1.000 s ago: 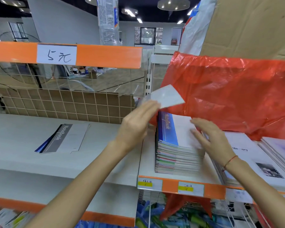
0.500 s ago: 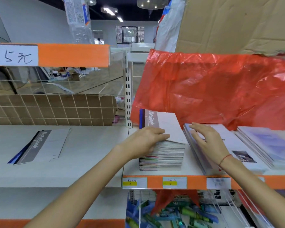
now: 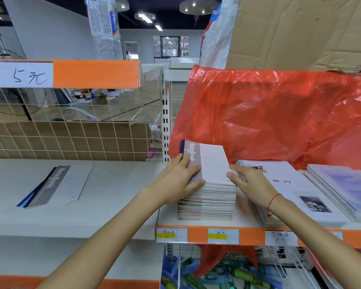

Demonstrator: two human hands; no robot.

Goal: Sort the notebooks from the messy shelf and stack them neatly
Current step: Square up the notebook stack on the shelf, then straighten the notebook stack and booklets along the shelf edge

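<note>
While your left hand (image 3: 178, 180) lies across the left edge of the notebook stack (image 3: 208, 197), its fingers are nearly straight on the brown-banded top notebook (image 3: 208, 163) and its thumb hooks round the near left corner. Your right hand (image 3: 250, 184) sits at the stack's right side, fingers straight and pressed against its upper right edge, gripping nothing. You have the stack on the white shelf (image 3: 196, 222), near its front lip, just left of the "Memory" notebooks (image 3: 296, 190). Far left, two loose notebooks (image 3: 56, 184) lie flat on the neighbouring shelf (image 3: 113, 195). A red plastic bag (image 3: 269, 117) hangs down behind the stack.
</note>
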